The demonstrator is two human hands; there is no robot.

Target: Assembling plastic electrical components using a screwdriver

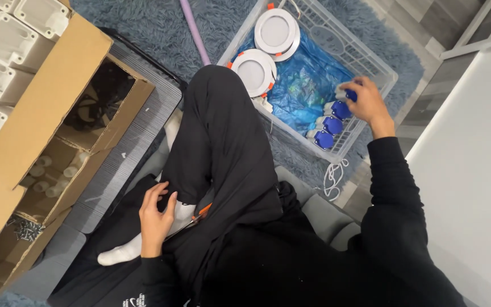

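Two hands are in my view, and I start with the near one. My left hand [155,219] lies half open on my ankle, just beside the white sock [121,251], fingers curled loosely over the black trouser leg; it holds nothing, I think it only steadies my crossed leg. A small orange thing [204,210] shows in the fold of cloth to the right of this hand; what it is I cannot tell.

Taking the clear plastic crate [370,59] as landmark: my right hand [365,102] reaches over its near right corner, fingers closed around a blue-capped part [350,94]. Three more blue parts [329,125] stand in a row along the crate's right wall, just under the hand, probably lined up so they stay easy to pick. A blue plastic bag [308,85] lines the crate's floor. At the crate's left side lie two round white lamps [265,51] with orange clips, one overlapping the other.

Well left of the crate stands an open brown cardboard box [58,102], with screws [26,229] at its near end. Beyond it, white plastic boxes [7,40] are stacked close together.
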